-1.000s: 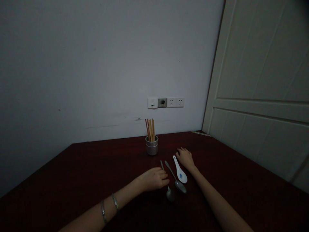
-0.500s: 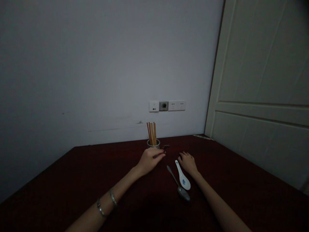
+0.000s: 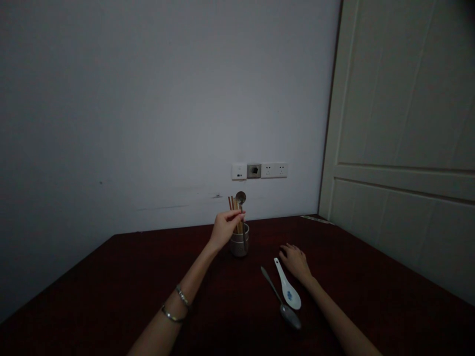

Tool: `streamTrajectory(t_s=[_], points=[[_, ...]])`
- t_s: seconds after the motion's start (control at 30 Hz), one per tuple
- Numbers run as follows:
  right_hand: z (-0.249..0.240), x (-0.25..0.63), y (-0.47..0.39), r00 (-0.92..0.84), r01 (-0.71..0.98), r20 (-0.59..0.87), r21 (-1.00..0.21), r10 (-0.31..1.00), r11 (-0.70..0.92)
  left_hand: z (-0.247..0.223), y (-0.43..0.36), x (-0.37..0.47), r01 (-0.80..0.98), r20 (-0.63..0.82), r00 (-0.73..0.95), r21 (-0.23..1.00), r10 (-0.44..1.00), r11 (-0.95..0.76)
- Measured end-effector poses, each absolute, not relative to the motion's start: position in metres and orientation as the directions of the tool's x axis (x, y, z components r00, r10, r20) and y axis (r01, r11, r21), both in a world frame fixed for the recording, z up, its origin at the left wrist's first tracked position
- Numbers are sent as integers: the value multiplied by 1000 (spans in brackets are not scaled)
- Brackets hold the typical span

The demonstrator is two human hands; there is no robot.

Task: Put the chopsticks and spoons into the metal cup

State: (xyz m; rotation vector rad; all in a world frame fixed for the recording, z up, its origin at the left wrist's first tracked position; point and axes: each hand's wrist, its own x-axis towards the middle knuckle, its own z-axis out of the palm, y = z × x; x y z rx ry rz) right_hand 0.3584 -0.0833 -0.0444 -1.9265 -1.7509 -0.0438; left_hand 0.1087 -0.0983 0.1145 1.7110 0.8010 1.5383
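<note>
My left hand point(image 3: 225, 228) pinches a metal spoon point(image 3: 241, 198) by its handle. The spoon stands upright, its round bowl on top and its thin handle hanging down in front of the cup. Behind and below that hand is a light cup point(image 3: 239, 246) with several wooden chopsticks point(image 3: 230, 201) standing in it. My right hand point(image 3: 295, 260) lies on the table, palm down with fingers stretched out, just beyond a white ceramic spoon point(image 3: 288, 289) with a blue mark. To the left of that one lies a longer metal spoon point(image 3: 289, 315), bowl towards me.
The dark red table point(image 3: 156, 277) reaches back to a pale wall point(image 3: 166, 109) with sockets point(image 3: 274, 170) above the cup. A light panelled door point(image 3: 397, 118) stands along the right. A thin strip point(image 3: 317, 219) lies at the table's far right corner.
My left hand has risen beside the chopsticks, and the round-bowled spoon, a dark blur before, is now upright in it. My right hand stays on the table. The view has tilted slightly up.
</note>
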Motion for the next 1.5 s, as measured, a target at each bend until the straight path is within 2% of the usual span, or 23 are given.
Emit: streamTrajectory(t_s=[0.13, 0.2, 0.27, 0.33, 0.4, 0.5, 0.9, 1.0, 1.17, 1.23, 1.37, 1.5], points=[[-21, 362, -81, 163, 774, 439, -612, 883, 162, 112, -95, 107, -11, 550, 110, 834, 828, -552], [5, 354, -82, 186, 648, 501, -709, 845, 279, 112, -95, 107, -20, 536, 112, 843, 837, -537], [37, 337, -86, 187, 471, 502, -800, 845, 371, 114, -95, 106, -29, 525, 112, 850, 844, -525], [69, 316, -91, 118, 286, 472, -859, 874, 425, 115, -95, 106, -24, 524, 115, 850, 844, -525], [97, 295, -96, 38, 146, 420, -900, 907, 410, 115, -95, 105, -4, 538, 127, 840, 833, -542], [123, 273, -98, -73, 62, 388, -917, 919, 393, 116, -94, 103, 14, 560, 158, 823, 814, -569], [145, 250, -85, -134, 168, 511, -833, 849, 528, 118, -91, 95, 56, 542, 219, 823, 811, -565], [154, 250, -76, -97, 176, 524, -828, 846, 533, 120, -86, 89, 67, 530, 192, 832, 826, -550], [176, 248, -51, 78, 165, 498, -861, 864, 481, 108, -66, 79, 216, 569, -16, 805, 822, -553], [181, 244, -41, 106, 190, 457, -881, 883, 433, 96, -57, 78, 291, 550, -45, 806, 834, -516], [172, 234, -24, 68, 294, 382, -890, 922, 348, 69, -43, 81, 322, 439, 3, 850, 898, -417], [147, 228, -8, 46, 362, 346, -880, 937, 307, 51, -40, 86, 233, 363, 125, 894, 923, -383]])
